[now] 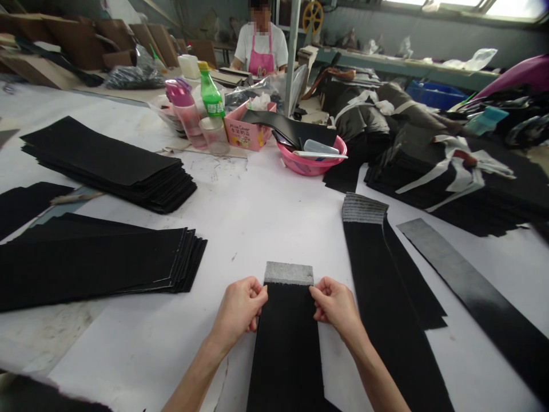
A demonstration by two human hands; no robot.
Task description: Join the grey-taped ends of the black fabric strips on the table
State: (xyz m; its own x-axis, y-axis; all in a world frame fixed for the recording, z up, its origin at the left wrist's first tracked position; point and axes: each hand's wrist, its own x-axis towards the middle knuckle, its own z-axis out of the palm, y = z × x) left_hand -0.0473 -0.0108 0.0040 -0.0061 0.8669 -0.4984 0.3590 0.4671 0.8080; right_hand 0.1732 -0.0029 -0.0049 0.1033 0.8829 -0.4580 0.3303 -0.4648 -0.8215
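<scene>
1. Low centre of the frame, a black strip [285, 343] lies on the worktop [274, 223]; the left hand [238, 309] and right hand [337, 303] each pinch one side edge, fingers closed tight.
2. Uneven pulling could skew it or crease its grey end [289, 273].
3. Counted: one held strip, two big black stacks [107, 151] at left, one green bottle [211, 91], one pink bowl [306, 167] upper centre.

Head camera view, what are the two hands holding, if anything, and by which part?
A black strip: the left hand pinches its left edge, the right hand its right, both just below the grey end band.
</scene>
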